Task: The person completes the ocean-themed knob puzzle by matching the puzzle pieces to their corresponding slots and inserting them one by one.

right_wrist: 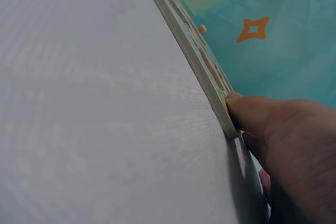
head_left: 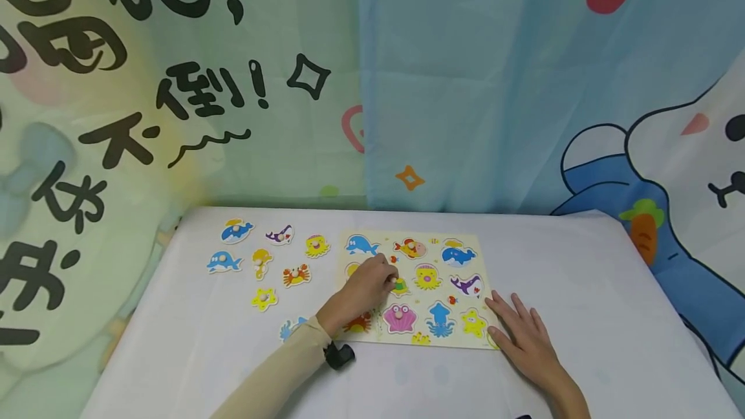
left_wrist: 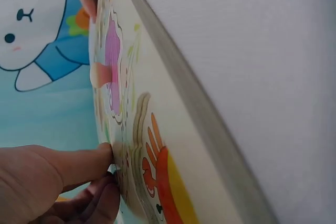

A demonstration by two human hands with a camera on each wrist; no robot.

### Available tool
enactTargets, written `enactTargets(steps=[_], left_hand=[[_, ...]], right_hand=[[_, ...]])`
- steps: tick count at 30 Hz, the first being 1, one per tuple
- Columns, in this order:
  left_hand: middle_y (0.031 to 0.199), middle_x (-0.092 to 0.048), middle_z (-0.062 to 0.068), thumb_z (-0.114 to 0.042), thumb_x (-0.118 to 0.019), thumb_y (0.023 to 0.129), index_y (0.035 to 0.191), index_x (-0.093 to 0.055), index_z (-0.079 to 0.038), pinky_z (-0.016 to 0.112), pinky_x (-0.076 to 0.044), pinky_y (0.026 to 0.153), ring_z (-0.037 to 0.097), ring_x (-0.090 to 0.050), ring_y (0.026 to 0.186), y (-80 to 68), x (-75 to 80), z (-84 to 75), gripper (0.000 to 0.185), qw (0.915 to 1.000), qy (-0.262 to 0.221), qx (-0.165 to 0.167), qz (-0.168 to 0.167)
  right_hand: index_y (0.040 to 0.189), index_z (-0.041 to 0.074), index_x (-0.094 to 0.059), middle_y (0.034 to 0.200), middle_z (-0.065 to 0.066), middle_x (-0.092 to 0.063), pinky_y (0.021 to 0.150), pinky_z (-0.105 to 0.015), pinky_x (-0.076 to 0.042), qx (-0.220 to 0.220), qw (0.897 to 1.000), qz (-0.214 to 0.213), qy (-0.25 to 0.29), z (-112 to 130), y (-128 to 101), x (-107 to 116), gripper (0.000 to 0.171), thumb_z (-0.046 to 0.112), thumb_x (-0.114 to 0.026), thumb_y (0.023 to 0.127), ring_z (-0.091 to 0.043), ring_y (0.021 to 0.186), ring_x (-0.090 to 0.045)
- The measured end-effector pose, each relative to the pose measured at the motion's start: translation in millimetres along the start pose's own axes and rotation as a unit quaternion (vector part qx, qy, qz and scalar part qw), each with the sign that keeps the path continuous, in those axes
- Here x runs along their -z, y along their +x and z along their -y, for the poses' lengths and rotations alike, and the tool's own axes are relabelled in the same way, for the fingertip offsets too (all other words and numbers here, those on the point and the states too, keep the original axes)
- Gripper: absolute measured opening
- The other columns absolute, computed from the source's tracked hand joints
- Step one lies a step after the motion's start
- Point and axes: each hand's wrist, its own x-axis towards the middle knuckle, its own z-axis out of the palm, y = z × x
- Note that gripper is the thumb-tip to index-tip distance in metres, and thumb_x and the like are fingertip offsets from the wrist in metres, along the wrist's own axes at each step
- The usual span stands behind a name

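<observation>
My left hand [head_left: 368, 286] is over the left-centre of a cream wooden peg puzzle board [head_left: 378, 336]. Its thumb and fingers pinch a small green puzzle piece [head_left: 400, 287], most of which they hide. In the left wrist view these fingertips [left_wrist: 105, 156] are right at the board's surface. A pink shell piece [head_left: 399, 320] with a round knob sits in the board in front of this hand. My right hand [head_left: 526, 341] rests at the board's right edge, fingers spread and fairly straight. Its thumb [right_wrist: 244, 109] touches the board near the front right corner.
Left of the board lie several loose sea-animal pieces, among them a crab [head_left: 297, 275], an octopus [head_left: 317, 246], a seahorse [head_left: 261, 264] and a starfish [head_left: 264, 299]. A blue piece [head_left: 289, 328] is partly behind the left sleeve. A printed curtain [head_left: 454, 115] hangs behind the white table [head_left: 588, 264].
</observation>
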Motion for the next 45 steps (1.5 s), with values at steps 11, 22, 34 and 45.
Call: enactTargets(steps=[11, 22, 34, 45], left_hand=[[0.096, -0.057, 0.000, -0.015, -0.065, 0.091, 0.108, -0.071, -0.011, 0.018, -0.045, 0.075, 0.011, -0.046, 0.084, -3.2, -5.3, -5.2, 0.019, 0.9997, 0.011, 0.017, -0.012], [0.100, -0.055, 0.000, -0.021, -0.065, 0.091, 0.112, -0.068, -0.012, 0.020, -0.045, 0.078, 0.012, -0.046, 0.090, -6.4, -8.1, -7.8, 0.023, 0.9991, 0.007, 0.041, -0.013], [0.103, -0.056, 0.001, -0.021, -0.063, 0.092, 0.113, -0.065, -0.015, 0.022, -0.045, 0.080, 0.012, -0.047, 0.090, -9.2, -9.7, 0.7, 0.022, 0.9986, -0.038, 0.035, -0.014], [0.108, -0.057, 0.004, -0.022, -0.064, 0.092, 0.122, -0.061, -0.013, 0.024, -0.048, 0.083, 0.014, -0.049, 0.094, -12.8, -9.3, -2.3, 0.031, 0.9993, -0.023, 0.028, -0.013]], right_hand=[[0.144, 0.015, -0.043, 0.155, -0.019, -0.033, 0.115, -0.064, 0.010, 0.002, 1.000, -0.004, 0.001, 0, 0, 1, 0.054, 0.036, -0.055, 0.095, -0.046, 0.146, -0.011], [0.144, 0.015, -0.044, 0.155, -0.019, -0.033, 0.114, -0.065, 0.007, 0.002, 1.000, -0.009, 0.000, 0, -1, -1, 0.054, 0.036, -0.054, 0.096, -0.047, 0.146, -0.012], [0.143, 0.015, -0.044, 0.155, -0.019, -0.033, 0.114, -0.065, 0.007, 0.002, 1.000, -0.005, 0.002, 1, 1, 0, 0.053, 0.036, -0.054, 0.095, -0.047, 0.146, -0.011], [0.142, 0.015, -0.045, 0.154, -0.020, -0.035, 0.115, -0.064, 0.008, 0.011, 1.000, -0.015, 0.003, 0, -1, -1, 0.052, 0.035, -0.055, 0.095, -0.048, 0.145, -0.013]])
